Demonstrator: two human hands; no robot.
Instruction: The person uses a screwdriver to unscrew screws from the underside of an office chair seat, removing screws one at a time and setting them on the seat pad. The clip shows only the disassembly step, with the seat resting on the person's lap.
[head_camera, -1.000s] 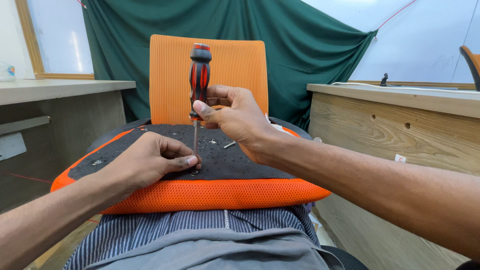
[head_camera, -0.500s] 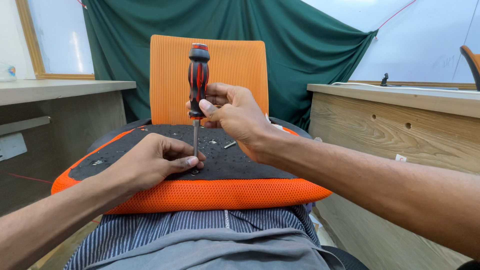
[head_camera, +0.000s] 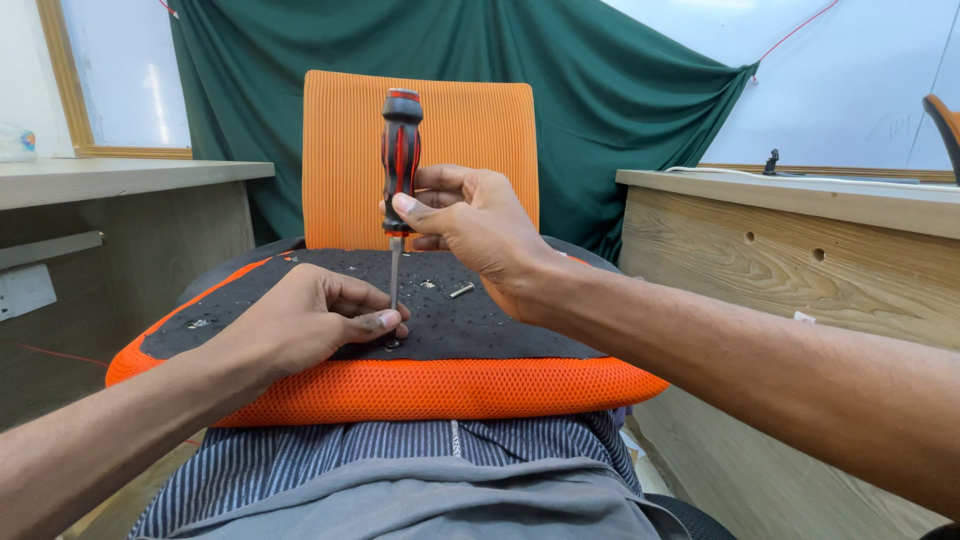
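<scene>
At frame centre a red-and-black screwdriver is held upright, its long axis vertical, the right hand clamped around the handle. Its tip is set into a screw on the black underside of an orange seat cushion, just beside the left hand, whose curled fingers steady the shaft. Loose screws lie behind.
</scene>
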